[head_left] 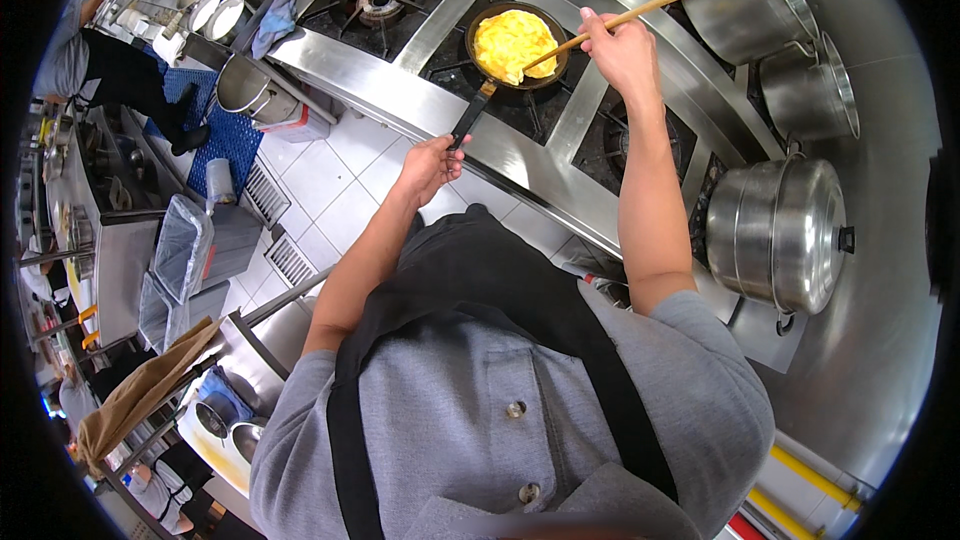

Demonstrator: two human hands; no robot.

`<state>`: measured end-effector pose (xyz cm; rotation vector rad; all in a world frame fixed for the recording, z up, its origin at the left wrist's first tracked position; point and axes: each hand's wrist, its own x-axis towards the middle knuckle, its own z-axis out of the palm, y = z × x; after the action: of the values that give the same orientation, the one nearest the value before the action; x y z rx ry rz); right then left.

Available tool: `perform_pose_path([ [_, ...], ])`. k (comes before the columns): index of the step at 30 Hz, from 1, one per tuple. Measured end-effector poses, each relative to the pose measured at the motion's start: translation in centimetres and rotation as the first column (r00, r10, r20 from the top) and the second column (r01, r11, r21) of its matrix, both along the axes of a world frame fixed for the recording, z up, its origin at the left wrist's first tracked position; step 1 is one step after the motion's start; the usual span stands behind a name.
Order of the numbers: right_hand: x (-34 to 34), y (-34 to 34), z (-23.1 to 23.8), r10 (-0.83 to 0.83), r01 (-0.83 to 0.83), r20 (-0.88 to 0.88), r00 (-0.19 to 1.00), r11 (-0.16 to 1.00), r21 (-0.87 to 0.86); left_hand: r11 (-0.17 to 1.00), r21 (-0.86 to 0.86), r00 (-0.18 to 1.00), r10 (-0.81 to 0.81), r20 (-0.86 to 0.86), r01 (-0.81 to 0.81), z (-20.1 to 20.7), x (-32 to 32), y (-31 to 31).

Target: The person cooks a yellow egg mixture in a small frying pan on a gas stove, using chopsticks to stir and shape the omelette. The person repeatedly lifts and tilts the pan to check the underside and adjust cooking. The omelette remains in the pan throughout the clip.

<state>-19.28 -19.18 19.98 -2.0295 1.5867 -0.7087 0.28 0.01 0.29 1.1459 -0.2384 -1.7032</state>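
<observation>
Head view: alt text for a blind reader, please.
A person holds a pan of yellow, egg-like food by its handle in the left grip over a stove; the right grip holds a wooden stick at the food's edge. Metal pots stand at right.

Yellow egg (513, 43) lies in a round pan (546, 78), wooden stick (640, 10) slanting in
</observation>
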Motion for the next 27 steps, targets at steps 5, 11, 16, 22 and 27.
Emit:
perform_pose_path([
  [5,0.0,-0.8,-1.2,-0.006,-0.002,0.11,0.994,0.997,0.077,1.0,-0.006,1.0,-0.005,0.002,0.005,0.0,0.0,0.0],
  [11,0.2,-1.9,-3.8,0.016,-0.032,0.236,0.972,0.998,0.061,1.0,-0.003,1.0,0.01,-0.018,-0.01,0.1,-0.1,0.1],
  [16,0.3,-1.9,-4.3,0.05,-0.052,0.162,0.986,0.999,0.007,1.0,0.016,1.0,-0.025,-0.016,0.025,0.6,-0.2,-0.9],
  [22,0.0,-0.2,-0.7,0.002,0.0,0.088,0.996,1.0,-0.025,0.984,0.007,0.948,-0.175,0.267,0.179,-0.9,-0.3,-6.0],
  [27,-1.9,-0.4,-1.6,-0.07,0.079,0.049,0.996,0.971,-0.225,0.981,-0.017,0.7,-0.126,0.703,0.194,-3.2,-2.2,-7.1],
])
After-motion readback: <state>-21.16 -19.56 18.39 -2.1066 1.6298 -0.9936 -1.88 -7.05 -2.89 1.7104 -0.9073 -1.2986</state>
